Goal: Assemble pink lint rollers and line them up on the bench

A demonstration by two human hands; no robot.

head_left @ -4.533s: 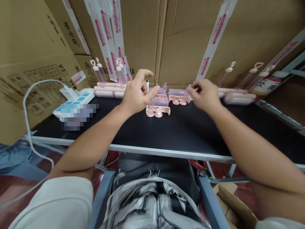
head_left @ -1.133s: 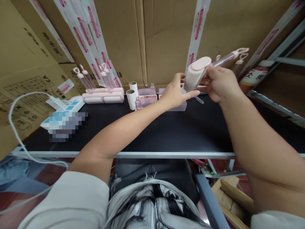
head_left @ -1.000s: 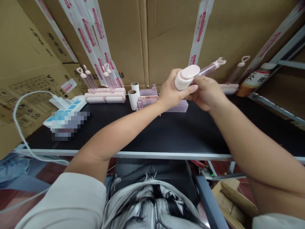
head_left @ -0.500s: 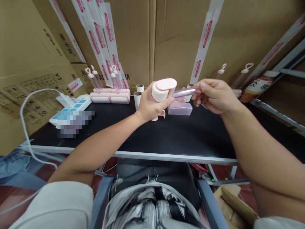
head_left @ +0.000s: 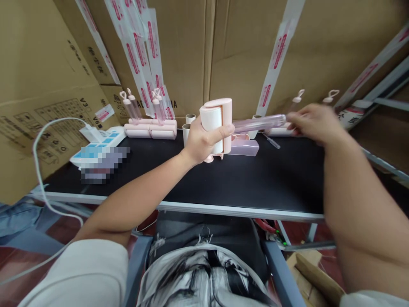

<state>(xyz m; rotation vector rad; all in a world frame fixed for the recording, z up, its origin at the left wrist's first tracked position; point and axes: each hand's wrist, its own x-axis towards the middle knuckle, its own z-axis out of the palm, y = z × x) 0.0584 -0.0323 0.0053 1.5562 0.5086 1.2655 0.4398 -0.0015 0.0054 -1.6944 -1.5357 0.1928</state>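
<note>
My left hand [head_left: 204, 143] is closed around a lint roller [head_left: 212, 128], a white roll partly covered by a pink case, held upright above the black table. From its right side a clear purplish tube handle [head_left: 262, 123] sticks out sideways. My right hand [head_left: 311, 121] is at the far end of this handle, its fingers smeared by motion; whether they touch it cannot be made out. Below the handle lies a translucent purple box-shaped piece [head_left: 245, 147]. Small pink parts [head_left: 209, 158] show just under my left hand. A small clear piece [head_left: 273, 143] lies further right.
Pink rollers with heart-looped clear handles [head_left: 150, 130] stand at the back left; more heart loops [head_left: 298, 94] show at right. White paper rolls [head_left: 191, 118] stand behind my left hand. A power strip [head_left: 100, 147] with a cable is left. Cardboard [head_left: 243, 55] walls the back.
My right hand has moved right, along the handle to its end, uncovering more of the tube. My left hand has tipped the roller so more of its side shows.
</note>
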